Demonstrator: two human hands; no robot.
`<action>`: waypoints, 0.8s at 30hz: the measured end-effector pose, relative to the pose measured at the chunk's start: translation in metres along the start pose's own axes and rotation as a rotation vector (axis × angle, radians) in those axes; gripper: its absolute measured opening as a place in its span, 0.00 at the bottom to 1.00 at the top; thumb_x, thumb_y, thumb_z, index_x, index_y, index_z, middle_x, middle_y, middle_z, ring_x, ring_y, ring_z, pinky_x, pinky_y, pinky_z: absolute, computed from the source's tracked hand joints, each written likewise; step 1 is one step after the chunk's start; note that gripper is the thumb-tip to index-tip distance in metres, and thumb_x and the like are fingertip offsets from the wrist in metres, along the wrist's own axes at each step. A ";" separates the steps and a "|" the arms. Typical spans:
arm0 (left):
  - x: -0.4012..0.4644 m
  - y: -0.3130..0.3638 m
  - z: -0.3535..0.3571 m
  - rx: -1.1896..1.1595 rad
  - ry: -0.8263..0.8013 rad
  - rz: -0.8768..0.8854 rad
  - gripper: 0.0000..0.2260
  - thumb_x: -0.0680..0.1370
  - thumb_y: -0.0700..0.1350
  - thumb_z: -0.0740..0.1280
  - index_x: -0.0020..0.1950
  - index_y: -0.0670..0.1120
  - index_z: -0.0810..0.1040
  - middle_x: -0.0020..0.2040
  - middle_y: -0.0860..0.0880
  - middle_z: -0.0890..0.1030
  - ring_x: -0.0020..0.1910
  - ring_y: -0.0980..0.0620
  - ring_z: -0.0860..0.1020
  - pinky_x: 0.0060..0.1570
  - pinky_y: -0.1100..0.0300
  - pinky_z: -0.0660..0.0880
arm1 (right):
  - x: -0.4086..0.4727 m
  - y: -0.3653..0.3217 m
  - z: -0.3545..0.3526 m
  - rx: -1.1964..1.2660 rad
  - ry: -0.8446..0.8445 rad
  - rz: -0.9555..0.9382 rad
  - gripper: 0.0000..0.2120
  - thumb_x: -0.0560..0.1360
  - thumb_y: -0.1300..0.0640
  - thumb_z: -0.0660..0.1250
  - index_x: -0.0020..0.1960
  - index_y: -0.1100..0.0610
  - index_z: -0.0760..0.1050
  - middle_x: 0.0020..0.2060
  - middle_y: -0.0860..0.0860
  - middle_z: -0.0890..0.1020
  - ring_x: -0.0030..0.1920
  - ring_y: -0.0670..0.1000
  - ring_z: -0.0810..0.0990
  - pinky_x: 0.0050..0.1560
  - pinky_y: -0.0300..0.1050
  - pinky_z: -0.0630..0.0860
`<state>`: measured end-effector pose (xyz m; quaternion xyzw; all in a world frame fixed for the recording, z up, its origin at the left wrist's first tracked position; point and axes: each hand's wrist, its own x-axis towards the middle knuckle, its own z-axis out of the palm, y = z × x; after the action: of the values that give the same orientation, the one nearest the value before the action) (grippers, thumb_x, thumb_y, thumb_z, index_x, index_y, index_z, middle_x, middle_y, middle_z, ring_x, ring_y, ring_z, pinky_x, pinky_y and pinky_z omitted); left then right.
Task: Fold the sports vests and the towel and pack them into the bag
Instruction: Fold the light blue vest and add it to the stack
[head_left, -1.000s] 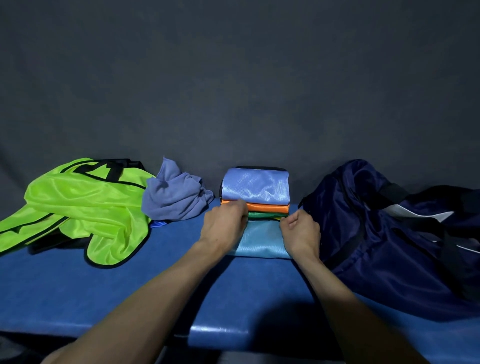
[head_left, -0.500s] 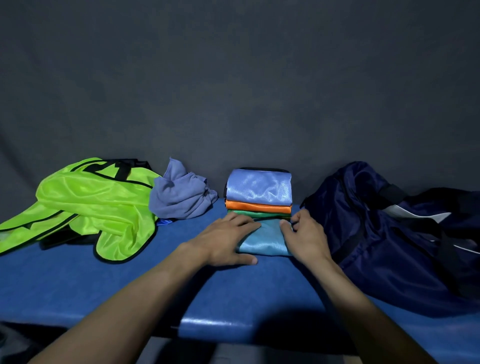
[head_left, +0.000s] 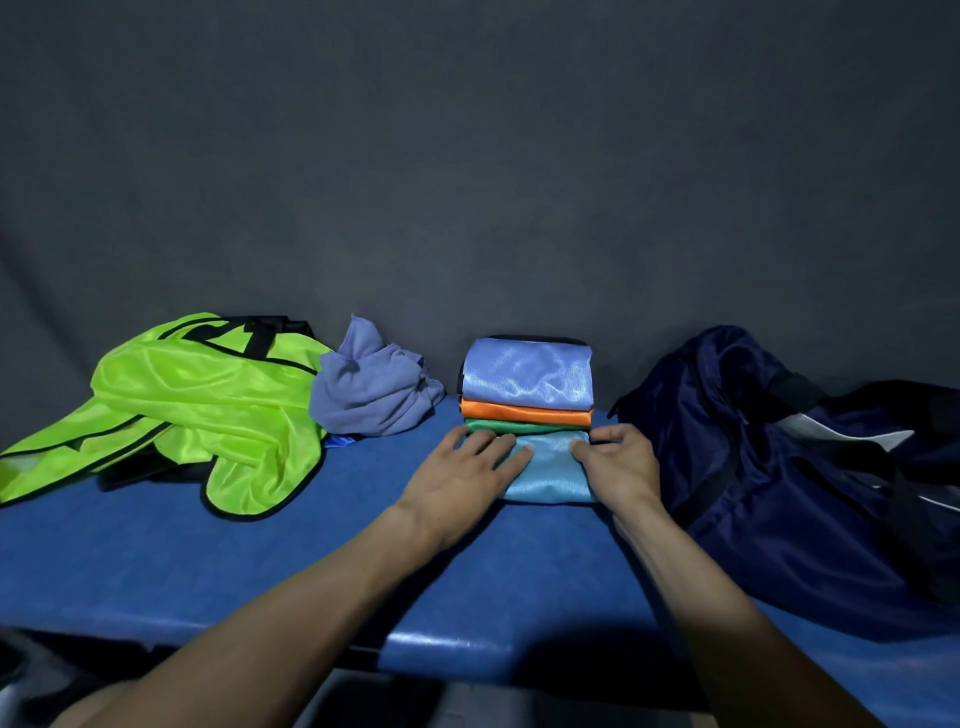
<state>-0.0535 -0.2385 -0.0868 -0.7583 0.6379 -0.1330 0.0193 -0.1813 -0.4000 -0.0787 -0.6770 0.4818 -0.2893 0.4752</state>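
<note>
Your left hand (head_left: 467, 470) lies flat with straight fingers on the folded light-blue vest (head_left: 550, 470), and your right hand (head_left: 621, 462) presses it too, fingers relaxed. Behind it, three folded vests (head_left: 527, 395) are stacked. The neon-green vests (head_left: 208, 410) and the towel (head_left: 371, 389) are not folded yet, and nothing seems packed into the bag (head_left: 779, 467).

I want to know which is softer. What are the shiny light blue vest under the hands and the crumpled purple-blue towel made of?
The folded light blue vest looks like smooth, glossy synthetic cloth, perhaps polyester: light glints off it. The crumpled purple-blue towel looks matte and fuzzy, perhaps microfibre or cotton: it shows no shine and soft, thick folds. The towel probably feels softer.
</note>
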 end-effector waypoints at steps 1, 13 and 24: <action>0.001 0.002 0.001 0.007 0.008 -0.010 0.28 0.81 0.40 0.60 0.80 0.48 0.57 0.75 0.46 0.66 0.71 0.42 0.67 0.75 0.46 0.60 | 0.001 0.002 -0.001 -0.008 -0.001 -0.013 0.10 0.73 0.57 0.75 0.51 0.55 0.76 0.43 0.51 0.84 0.46 0.52 0.84 0.50 0.48 0.80; -0.009 0.003 -0.011 -0.161 -0.092 -0.033 0.25 0.84 0.56 0.50 0.82 0.52 0.56 0.81 0.47 0.57 0.79 0.43 0.54 0.78 0.45 0.45 | -0.031 0.007 0.003 -0.849 -0.144 -1.007 0.14 0.82 0.52 0.57 0.59 0.55 0.78 0.54 0.49 0.78 0.55 0.53 0.77 0.53 0.50 0.76; -0.032 -0.009 0.006 -0.441 -0.229 -0.217 0.29 0.85 0.61 0.43 0.83 0.53 0.39 0.82 0.58 0.37 0.81 0.58 0.39 0.80 0.51 0.40 | -0.030 0.030 -0.012 -0.966 -0.433 -0.748 0.29 0.84 0.41 0.39 0.84 0.49 0.47 0.82 0.43 0.49 0.82 0.45 0.43 0.81 0.51 0.47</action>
<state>-0.0479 -0.2063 -0.0968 -0.8183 0.5600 0.0947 -0.0886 -0.2141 -0.3787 -0.0999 -0.9797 0.1826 -0.0430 0.0705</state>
